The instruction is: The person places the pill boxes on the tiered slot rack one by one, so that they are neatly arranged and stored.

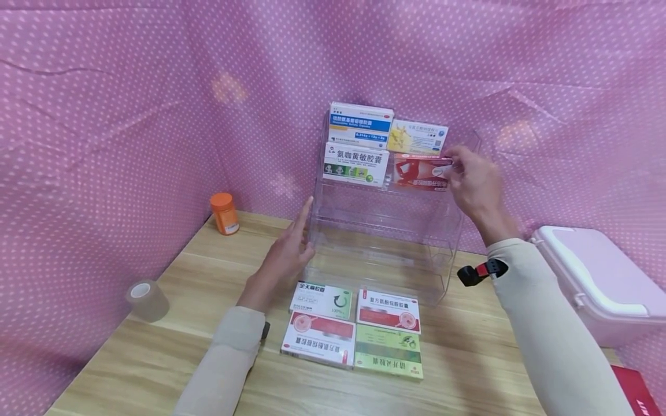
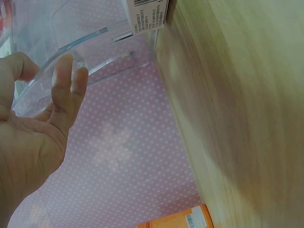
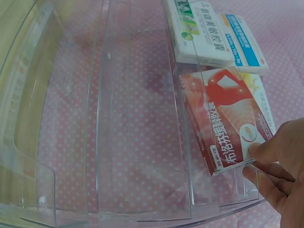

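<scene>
My right hand (image 1: 476,180) pinches the right end of a red medicine box (image 1: 413,171) between thumb and fingers. In the right wrist view the red box (image 3: 225,111) leans in an upper tier of a clear stepped display rack (image 3: 97,190). Left of it stands a white-and-green medicine box (image 1: 355,166). Behind these are a blue-and-white box (image 1: 361,127) and a yellow-and-white box (image 1: 418,137) on the top tier. My left hand (image 1: 285,252) is at the rack's left side, its index finger straight along the side panel. The left wrist view shows its fingers (image 2: 61,92) extended against the clear edge.
Several medicine boxes lie flat before the rack, including a green one (image 1: 389,351) and a red-and-white one (image 1: 318,338). An orange bottle (image 1: 225,214) and a tape roll (image 1: 148,301) are at left. A lidded case (image 1: 598,277) stands at right, near a red item (image 1: 636,393).
</scene>
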### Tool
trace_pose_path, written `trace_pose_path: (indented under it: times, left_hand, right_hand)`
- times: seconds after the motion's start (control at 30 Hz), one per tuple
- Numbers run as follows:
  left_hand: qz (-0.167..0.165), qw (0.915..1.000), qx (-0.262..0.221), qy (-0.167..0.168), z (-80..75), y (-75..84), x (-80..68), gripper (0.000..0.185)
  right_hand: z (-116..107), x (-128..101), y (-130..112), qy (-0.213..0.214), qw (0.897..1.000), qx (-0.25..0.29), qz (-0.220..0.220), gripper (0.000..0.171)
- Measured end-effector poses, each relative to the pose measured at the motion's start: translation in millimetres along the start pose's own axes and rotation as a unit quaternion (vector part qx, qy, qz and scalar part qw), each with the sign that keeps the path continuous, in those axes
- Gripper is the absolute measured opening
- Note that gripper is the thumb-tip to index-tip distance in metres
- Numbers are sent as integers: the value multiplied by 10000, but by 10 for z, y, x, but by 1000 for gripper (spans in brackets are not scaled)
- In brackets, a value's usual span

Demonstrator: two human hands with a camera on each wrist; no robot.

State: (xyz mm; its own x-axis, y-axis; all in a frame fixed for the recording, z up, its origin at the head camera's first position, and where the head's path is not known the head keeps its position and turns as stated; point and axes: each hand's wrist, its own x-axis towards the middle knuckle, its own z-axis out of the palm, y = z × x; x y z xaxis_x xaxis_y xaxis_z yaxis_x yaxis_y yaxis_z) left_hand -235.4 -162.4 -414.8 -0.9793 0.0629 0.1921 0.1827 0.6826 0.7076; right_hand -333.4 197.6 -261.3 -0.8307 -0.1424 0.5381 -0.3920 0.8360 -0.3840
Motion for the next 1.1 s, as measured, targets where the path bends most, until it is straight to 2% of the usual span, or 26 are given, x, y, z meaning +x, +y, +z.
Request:
trace_pose_path:
  times: [0.23, 0.53, 0.9, 1.03, 1.1]
  left_hand:
    - [-8, 10000, -17, -36, 15, -10, -18, 118]
    - [73, 10000, 37, 14, 11, -9, -18, 112]
    - [53, 10000, 1, 6, 7, -7, -6, 110]
    - [41, 10000, -30, 10, 5, -5, -10, 110]
    - [39, 10000, -52, 7, 4, -2, -12, 111]
  right_hand:
    - [93, -29, -62, -497, 9976, -464, 106, 36]
    - [231, -86, -77, -54, 9988, -451, 166, 45]
    - [173, -124, -116, -636, 9935, -942, 88, 59]
    - [124, -139, -138, -774, 9943, -713, 164, 64]
    - [94, -164, -152, -718, 9965, -182, 374, 63]
